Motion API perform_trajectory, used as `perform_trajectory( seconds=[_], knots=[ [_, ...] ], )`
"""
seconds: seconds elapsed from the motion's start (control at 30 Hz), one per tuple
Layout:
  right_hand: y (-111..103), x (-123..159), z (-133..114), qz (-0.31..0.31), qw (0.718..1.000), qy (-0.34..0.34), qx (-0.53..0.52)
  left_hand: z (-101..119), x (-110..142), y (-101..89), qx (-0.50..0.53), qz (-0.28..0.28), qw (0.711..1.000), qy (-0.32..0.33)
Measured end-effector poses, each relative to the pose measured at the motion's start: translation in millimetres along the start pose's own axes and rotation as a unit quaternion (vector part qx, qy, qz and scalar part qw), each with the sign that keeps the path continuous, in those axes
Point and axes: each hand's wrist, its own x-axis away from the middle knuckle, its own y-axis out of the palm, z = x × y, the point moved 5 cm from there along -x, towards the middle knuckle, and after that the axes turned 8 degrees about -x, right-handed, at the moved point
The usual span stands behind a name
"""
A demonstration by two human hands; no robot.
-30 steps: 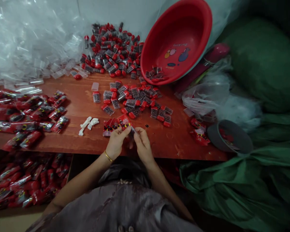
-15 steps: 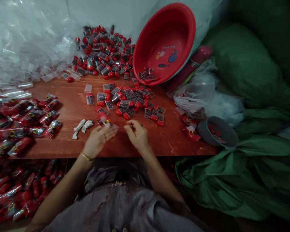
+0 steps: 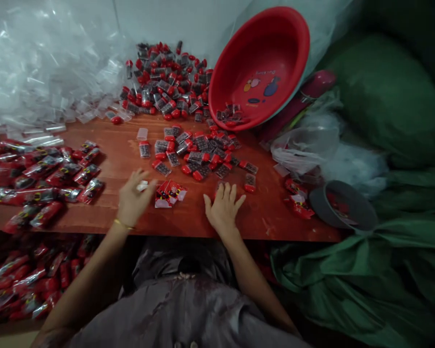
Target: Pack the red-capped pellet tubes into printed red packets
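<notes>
Left of frame, shiny red-printed plastic packets point(image 3: 63, 174) look finished. My left hand point(image 3: 132, 199) is loose, fingers parted, beside flat red printed sleeves point(image 3: 172, 192); at centre, clear red-capped containers with dark contents point(image 3: 195, 157) remain unwrapped. My right hand point(image 3: 223, 208) splays, gripping nothing, just below them.

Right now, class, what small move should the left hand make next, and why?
Probably ease toward the flat red printed pieces and pinch one: the left hand looks open, its thumb side faces them, and they lie overlapping close beside it.
</notes>
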Motion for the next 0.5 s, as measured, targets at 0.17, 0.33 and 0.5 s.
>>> perform_trajectory(
  seconds=[0.17, 0.33, 0.5],
  knots=[
    [5, 3, -52, -0.059, 0.987, -0.135, -0.071, 20, 15, 52.5, -0.296, -0.086, 0.944, 0.115],
    [21, -24, -69, -0.108, 0.977, -0.153, -0.101, 8, 12, 54.3, -0.342, -0.145, 0.922, 0.105],
    [24, -31, -67, -0.096, 0.978, -0.118, -0.14, 2, 12, 54.7, -0.329, -0.142, 0.929, 0.096]
  ],
)
